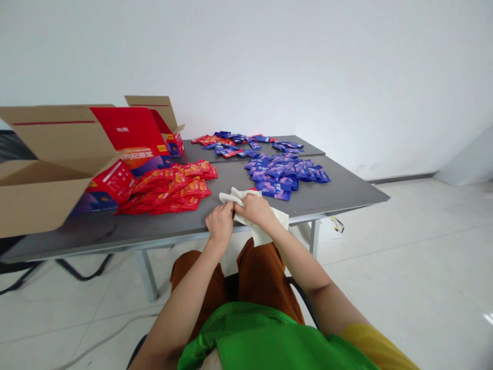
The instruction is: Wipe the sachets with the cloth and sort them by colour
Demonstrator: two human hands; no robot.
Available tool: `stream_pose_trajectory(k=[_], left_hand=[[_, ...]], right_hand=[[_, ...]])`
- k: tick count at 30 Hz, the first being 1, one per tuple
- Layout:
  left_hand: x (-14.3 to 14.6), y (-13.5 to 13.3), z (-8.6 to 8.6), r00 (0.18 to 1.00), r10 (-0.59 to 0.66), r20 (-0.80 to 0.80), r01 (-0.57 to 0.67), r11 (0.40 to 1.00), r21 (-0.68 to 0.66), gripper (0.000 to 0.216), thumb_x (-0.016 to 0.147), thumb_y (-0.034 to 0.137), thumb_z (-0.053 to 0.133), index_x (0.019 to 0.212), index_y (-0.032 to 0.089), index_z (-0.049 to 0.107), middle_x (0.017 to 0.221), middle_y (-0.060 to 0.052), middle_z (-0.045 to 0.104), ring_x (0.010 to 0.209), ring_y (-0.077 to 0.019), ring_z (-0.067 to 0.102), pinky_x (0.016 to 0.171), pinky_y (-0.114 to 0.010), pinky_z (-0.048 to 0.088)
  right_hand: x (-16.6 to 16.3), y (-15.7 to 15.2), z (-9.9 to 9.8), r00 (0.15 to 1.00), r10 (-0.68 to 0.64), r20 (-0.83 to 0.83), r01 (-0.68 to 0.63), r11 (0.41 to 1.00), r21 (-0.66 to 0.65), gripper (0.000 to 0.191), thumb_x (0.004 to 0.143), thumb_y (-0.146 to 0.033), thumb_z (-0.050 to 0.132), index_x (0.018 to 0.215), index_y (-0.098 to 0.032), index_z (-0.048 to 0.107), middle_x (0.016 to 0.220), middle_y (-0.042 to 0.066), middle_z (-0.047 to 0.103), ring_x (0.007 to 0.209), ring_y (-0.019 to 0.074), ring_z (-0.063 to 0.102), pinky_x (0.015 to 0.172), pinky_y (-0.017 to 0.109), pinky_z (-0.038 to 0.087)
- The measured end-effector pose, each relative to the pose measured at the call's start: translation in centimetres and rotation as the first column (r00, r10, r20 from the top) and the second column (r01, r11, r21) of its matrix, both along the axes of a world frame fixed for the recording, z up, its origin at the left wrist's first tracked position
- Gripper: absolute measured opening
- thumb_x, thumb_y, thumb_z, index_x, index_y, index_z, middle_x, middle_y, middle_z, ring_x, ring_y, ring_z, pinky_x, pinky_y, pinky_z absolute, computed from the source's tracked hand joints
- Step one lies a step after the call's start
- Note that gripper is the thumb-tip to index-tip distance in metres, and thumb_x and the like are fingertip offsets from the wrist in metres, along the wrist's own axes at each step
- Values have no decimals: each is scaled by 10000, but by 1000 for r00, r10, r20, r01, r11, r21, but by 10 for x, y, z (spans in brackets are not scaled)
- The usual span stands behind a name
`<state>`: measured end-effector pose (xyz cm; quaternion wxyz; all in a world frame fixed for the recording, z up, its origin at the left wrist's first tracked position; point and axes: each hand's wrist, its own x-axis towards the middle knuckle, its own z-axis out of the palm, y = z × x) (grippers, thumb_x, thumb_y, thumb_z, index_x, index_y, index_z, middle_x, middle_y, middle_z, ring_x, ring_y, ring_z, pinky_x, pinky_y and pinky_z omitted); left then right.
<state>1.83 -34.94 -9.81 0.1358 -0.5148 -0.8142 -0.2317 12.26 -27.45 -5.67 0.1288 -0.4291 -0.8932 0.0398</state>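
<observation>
A white cloth (261,235) is bunched in my two hands at the table's front edge, one end hanging down over my knee. My right hand (254,208) is closed around it. Right beside it, my left hand (220,222) has its fingers curled against the cloth's upper left part; the fingertips are hidden. A small red piece shows just behind the cloth, too covered to name. Blue-purple sachets (283,172) lie in a pile beyond my right hand. Left of my hands is a stacked heap of red sachets (169,187).
An open cardboard box (57,192) with red printed sides stands on the left of the grey table (331,198), a second open box (175,136) behind it. Mixed red and blue sachets (234,144) are scattered at the back. A white wall rises behind the table.
</observation>
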Motion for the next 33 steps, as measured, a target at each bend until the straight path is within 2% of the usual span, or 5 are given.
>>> stream_pose_trajectory(k=[10,17,22,28,33], left_hand=[[-4,-2,5,996,-90,1,90,996,10,229,937,250,422,893,242,646,858,-45,673,814,-176,602,590,-270,281],[-1,-11,-18,994,62,95,-83,969,231,291,944,227,360,905,200,647,887,-94,658,873,-210,606,772,-302,392],[-14,-9,-2,869,-46,492,-238,833,499,403,886,148,431,1280,185,510,1007,-89,661,892,-184,628,818,-308,482],[-76,9,32,358,-325,875,-575,661,481,762,830,82,501,1476,373,221,1292,-78,536,712,-64,639,582,-179,527],[-124,24,68,448,-335,829,-658,505,559,621,859,92,473,1440,272,350,1209,-94,570,784,-100,662,580,-176,541]], right_hand=[[6,9,-9,919,-105,-381,139,988,63,473,958,-522,377,889,-204,719,939,55,639,863,166,610,731,244,391],[9,11,-9,831,-180,-526,234,971,38,485,963,-489,361,796,-178,694,839,43,620,768,153,569,682,241,355],[9,14,-10,833,-180,-522,235,971,40,455,948,-484,399,743,-179,667,833,43,629,737,153,558,665,247,347],[8,15,-10,871,-184,-456,220,975,28,464,946,-503,399,766,-181,681,844,55,633,755,162,580,643,246,339],[7,15,-11,881,-186,-435,217,976,22,459,948,-504,397,770,-193,684,829,53,625,760,171,590,634,250,338]])
